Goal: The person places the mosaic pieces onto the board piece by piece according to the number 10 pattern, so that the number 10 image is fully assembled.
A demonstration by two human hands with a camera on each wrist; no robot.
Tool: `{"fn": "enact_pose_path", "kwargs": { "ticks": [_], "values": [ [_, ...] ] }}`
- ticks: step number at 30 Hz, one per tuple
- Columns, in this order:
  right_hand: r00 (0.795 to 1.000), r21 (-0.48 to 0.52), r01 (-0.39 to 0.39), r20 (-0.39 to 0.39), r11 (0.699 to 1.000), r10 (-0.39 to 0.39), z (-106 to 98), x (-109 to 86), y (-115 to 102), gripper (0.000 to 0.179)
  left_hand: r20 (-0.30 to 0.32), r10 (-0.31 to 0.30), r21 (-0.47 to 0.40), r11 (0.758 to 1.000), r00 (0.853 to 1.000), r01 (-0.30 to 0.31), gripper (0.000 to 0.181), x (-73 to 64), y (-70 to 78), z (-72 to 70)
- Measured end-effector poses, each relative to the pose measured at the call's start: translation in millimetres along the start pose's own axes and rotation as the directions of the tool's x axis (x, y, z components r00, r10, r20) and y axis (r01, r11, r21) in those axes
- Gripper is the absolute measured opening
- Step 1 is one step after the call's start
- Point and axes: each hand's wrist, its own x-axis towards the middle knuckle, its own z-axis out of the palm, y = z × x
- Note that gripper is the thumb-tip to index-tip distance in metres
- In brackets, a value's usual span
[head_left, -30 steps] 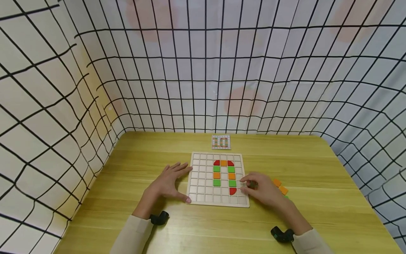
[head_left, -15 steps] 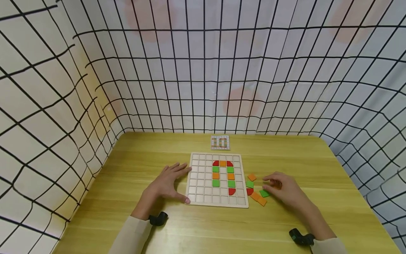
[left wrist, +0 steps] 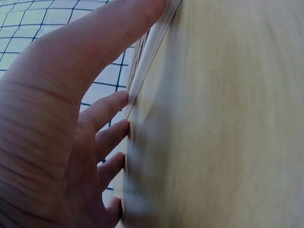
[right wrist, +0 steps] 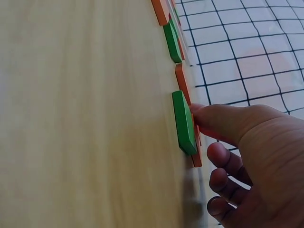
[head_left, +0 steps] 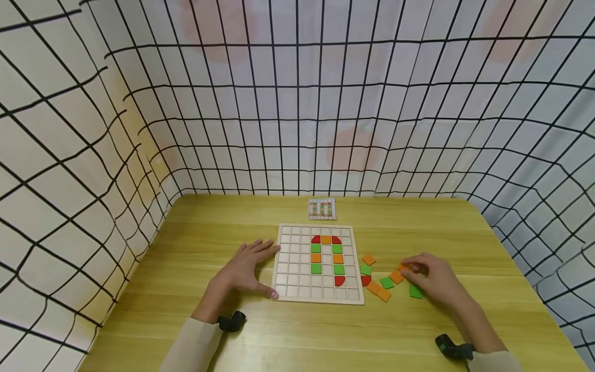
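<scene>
A square wooden grid board (head_left: pixel 297 281) lies on the table, holding red, orange and green tiles in some of its cells. My left hand (head_left: pixel 244 268) spreads its fingers along the board's left side, with the thumb at the near left corner. In the left wrist view the fingertips (left wrist: pixel 122 99) touch the board's edge. On the right, my right hand (head_left: pixel 434 279) pinches at an orange tile (head_left: pixel 403 267) with thumb and index finger. A green tile (head_left: pixel 416 292) lies just below those fingers, and another orange tile (head_left: pixel 396 277) is beside them.
Between board and right hand lie more loose tiles, among them a green tile (head_left: pixel 366 269), a red rounded tile (head_left: pixel 365 280) and an orange tile (head_left: pixel 369 260). A small pattern card (head_left: pixel 322 209) sits behind the board. A black-gridded white backdrop (head_left: pixel 297 124) surrounds the table.
My right hand has moved right from the board's right edge, uncovering several loose tiles, and its fingers have come to an orange tile. The left hand has stayed at the board.
</scene>
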Motion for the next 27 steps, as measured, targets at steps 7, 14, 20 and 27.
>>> {"fn": "enact_pose_path", "kwargs": {
  "ticks": [7,14,20,27],
  "values": [
    [0.998,0.017,0.013,-0.058,1.000,-0.012,2,7.1,4,0.023,-0.001,0.004,-0.001,1.000,1.000,-0.004,0.123,0.3,0.4,-0.2],
    [0.998,0.038,-0.033,-0.054,0.999,0.035,3,9.3,11,0.042,0.001,0.007,-0.011,1.000,1.000,-0.007,0.122,0.9,0.0,1.4],
    [0.996,0.024,-0.086,-0.024,0.996,0.087,2,8.4,15,0.046,0.001,0.003,-0.017,1.000,1.000,-0.003,0.123,0.9,0.0,1.6],
    [0.996,0.024,-0.077,-0.042,0.997,0.078,2,11.5,13,0.039,-0.005,0.003,-0.015,1.000,1.000,-0.003,0.123,1.1,-1.8,2.5]
  ]
}}
